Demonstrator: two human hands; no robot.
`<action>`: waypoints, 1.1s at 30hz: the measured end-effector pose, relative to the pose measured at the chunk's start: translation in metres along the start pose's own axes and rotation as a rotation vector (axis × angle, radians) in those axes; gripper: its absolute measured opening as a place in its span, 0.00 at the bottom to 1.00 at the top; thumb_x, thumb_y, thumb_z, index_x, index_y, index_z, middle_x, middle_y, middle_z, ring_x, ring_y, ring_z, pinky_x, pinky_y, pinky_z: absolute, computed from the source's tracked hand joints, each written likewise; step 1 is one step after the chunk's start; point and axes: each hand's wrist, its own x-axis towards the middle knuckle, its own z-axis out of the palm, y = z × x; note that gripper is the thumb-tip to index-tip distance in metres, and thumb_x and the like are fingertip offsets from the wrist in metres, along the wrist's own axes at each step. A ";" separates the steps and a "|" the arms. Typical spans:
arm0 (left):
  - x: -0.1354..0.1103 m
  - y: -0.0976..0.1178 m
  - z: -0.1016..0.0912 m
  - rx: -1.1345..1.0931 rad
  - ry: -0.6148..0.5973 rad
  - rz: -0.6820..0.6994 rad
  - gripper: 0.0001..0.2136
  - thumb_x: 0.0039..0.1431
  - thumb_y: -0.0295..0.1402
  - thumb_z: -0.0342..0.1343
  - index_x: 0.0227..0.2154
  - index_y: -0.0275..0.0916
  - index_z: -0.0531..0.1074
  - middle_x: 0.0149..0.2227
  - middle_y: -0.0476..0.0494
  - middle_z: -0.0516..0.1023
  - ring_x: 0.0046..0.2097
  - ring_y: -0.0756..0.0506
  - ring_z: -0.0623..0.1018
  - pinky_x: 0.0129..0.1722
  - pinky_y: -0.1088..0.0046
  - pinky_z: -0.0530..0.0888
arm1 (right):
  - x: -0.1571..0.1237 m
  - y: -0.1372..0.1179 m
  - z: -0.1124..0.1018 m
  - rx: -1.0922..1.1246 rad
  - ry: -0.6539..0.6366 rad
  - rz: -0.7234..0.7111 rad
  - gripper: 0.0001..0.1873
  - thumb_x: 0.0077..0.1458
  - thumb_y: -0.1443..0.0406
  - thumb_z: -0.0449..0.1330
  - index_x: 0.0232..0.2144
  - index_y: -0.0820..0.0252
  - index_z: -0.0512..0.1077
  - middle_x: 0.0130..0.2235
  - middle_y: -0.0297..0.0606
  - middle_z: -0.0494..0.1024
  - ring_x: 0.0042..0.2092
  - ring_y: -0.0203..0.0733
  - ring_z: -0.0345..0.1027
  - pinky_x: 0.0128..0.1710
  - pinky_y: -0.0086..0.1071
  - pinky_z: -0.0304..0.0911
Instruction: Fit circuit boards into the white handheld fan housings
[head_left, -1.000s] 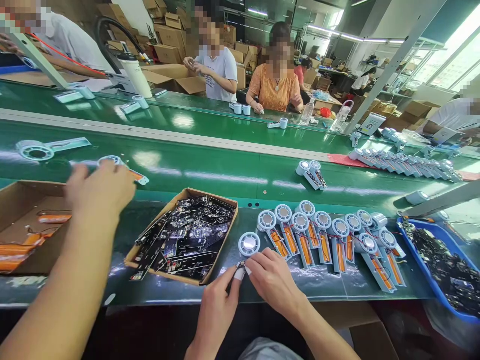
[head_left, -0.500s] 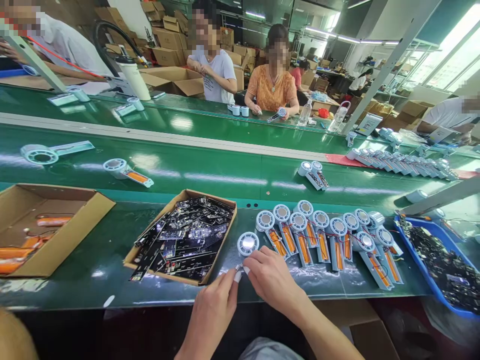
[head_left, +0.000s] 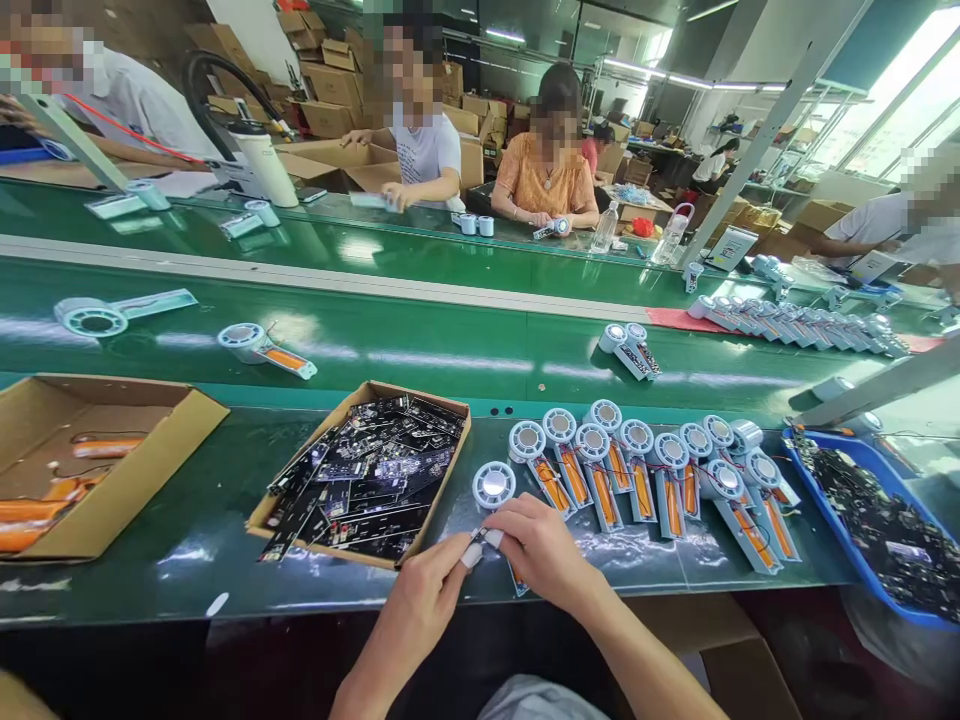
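Note:
My left hand [head_left: 424, 605] and my right hand [head_left: 541, 552] meet at the near edge of the green bench, fingers pinched together on a small fan unit [head_left: 494, 487] whose round white head shows just above my fingers. Its handle is mostly hidden under my right hand. A cardboard box of black circuit boards [head_left: 365, 480] lies just left of my hands. A row of several fan units with orange batteries [head_left: 645, 475] lies to the right.
A blue tray of black parts [head_left: 877, 520] sits at the far right. A cardboard box with orange batteries [head_left: 82, 470] is at the left. Loose fan parts [head_left: 262, 345] ride the green conveyor [head_left: 450, 340]. Other people work across the belt.
A co-worker's arm that reached over the belt at the left has pulled back out of view. The fan part there has drifted right along the conveyor. My hands stay pinched at the fan unit.

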 end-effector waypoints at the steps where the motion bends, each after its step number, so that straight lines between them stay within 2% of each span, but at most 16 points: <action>1: 0.000 0.000 0.002 -0.006 -0.003 0.002 0.15 0.68 0.32 0.44 0.30 0.43 0.73 0.25 0.49 0.78 0.26 0.47 0.78 0.26 0.76 0.73 | -0.002 -0.002 0.000 0.014 0.034 0.005 0.14 0.63 0.73 0.54 0.43 0.56 0.77 0.41 0.39 0.82 0.42 0.43 0.73 0.42 0.34 0.68; 4: -0.003 -0.001 0.008 -0.033 0.060 -0.007 0.14 0.68 0.33 0.43 0.40 0.43 0.76 0.35 0.44 0.84 0.37 0.44 0.84 0.35 0.73 0.79 | -0.015 -0.006 -0.009 0.097 0.214 0.113 0.12 0.63 0.70 0.54 0.44 0.57 0.76 0.45 0.42 0.81 0.43 0.43 0.74 0.41 0.33 0.70; 6: -0.006 -0.003 0.014 -0.039 0.154 -0.058 0.15 0.68 0.34 0.44 0.44 0.42 0.77 0.40 0.41 0.85 0.41 0.42 0.85 0.40 0.68 0.81 | -0.025 -0.008 -0.019 0.133 0.303 0.300 0.10 0.63 0.67 0.55 0.43 0.58 0.76 0.37 0.39 0.81 0.35 0.41 0.74 0.33 0.30 0.69; 8: -0.010 -0.006 0.019 -0.044 0.226 -0.128 0.16 0.67 0.35 0.44 0.45 0.40 0.77 0.42 0.39 0.86 0.40 0.40 0.86 0.42 0.64 0.82 | -0.033 -0.008 -0.028 0.148 0.270 0.464 0.11 0.62 0.66 0.56 0.45 0.59 0.76 0.28 0.34 0.79 0.27 0.39 0.71 0.26 0.29 0.65; 10: -0.013 -0.008 0.025 -0.066 0.250 -0.179 0.16 0.66 0.36 0.45 0.45 0.39 0.77 0.43 0.37 0.86 0.39 0.40 0.86 0.43 0.62 0.82 | -0.035 -0.006 -0.030 0.169 0.189 0.521 0.16 0.60 0.67 0.57 0.50 0.59 0.74 0.30 0.34 0.81 0.26 0.39 0.72 0.26 0.29 0.66; 13: -0.014 -0.007 0.030 -0.103 0.274 -0.235 0.16 0.65 0.37 0.45 0.46 0.38 0.76 0.43 0.36 0.86 0.39 0.38 0.86 0.42 0.61 0.82 | -0.029 -0.003 -0.022 0.191 0.235 0.472 0.16 0.60 0.66 0.57 0.50 0.57 0.75 0.39 0.39 0.84 0.33 0.41 0.77 0.32 0.31 0.71; 17: -0.012 0.001 0.031 -0.176 0.251 -0.283 0.15 0.65 0.39 0.46 0.46 0.39 0.74 0.43 0.35 0.86 0.43 0.37 0.86 0.39 0.62 0.82 | -0.008 -0.004 -0.007 0.213 0.358 0.268 0.11 0.63 0.67 0.56 0.41 0.57 0.79 0.42 0.42 0.84 0.41 0.44 0.78 0.40 0.33 0.72; 19: -0.011 0.006 0.030 -0.247 0.255 -0.319 0.14 0.65 0.40 0.46 0.46 0.39 0.71 0.42 0.35 0.86 0.40 0.39 0.86 0.35 0.64 0.82 | 0.001 -0.009 -0.003 0.260 0.318 0.173 0.10 0.62 0.69 0.56 0.38 0.57 0.79 0.40 0.41 0.83 0.41 0.42 0.77 0.40 0.32 0.71; 22: -0.012 0.011 0.028 -0.345 0.273 -0.369 0.14 0.67 0.41 0.46 0.48 0.40 0.67 0.40 0.38 0.85 0.31 0.43 0.84 0.32 0.67 0.81 | 0.008 -0.015 0.001 0.307 0.181 0.122 0.10 0.61 0.70 0.57 0.35 0.58 0.79 0.33 0.36 0.79 0.31 0.36 0.71 0.31 0.27 0.66; 25: -0.014 0.012 0.027 -0.372 0.199 -0.377 0.14 0.68 0.41 0.46 0.48 0.40 0.69 0.27 0.48 0.80 0.24 0.46 0.79 0.27 0.70 0.77 | 0.008 -0.017 0.002 0.281 0.126 0.138 0.10 0.60 0.71 0.58 0.35 0.59 0.79 0.31 0.34 0.74 0.28 0.34 0.64 0.26 0.25 0.60; 28: -0.012 0.013 0.025 -0.387 0.175 -0.414 0.17 0.68 0.45 0.45 0.45 0.40 0.73 0.19 0.54 0.70 0.20 0.47 0.73 0.19 0.74 0.69 | 0.004 -0.015 0.003 0.224 0.110 0.129 0.10 0.61 0.72 0.57 0.36 0.59 0.79 0.33 0.35 0.73 0.29 0.34 0.64 0.27 0.25 0.61; 33: -0.002 0.019 0.018 -0.401 0.161 -0.428 0.20 0.63 0.51 0.49 0.38 0.40 0.76 0.17 0.56 0.65 0.18 0.49 0.67 0.16 0.76 0.62 | 0.000 -0.009 0.004 0.039 0.088 0.008 0.12 0.64 0.71 0.55 0.42 0.57 0.78 0.37 0.39 0.75 0.37 0.39 0.70 0.36 0.29 0.67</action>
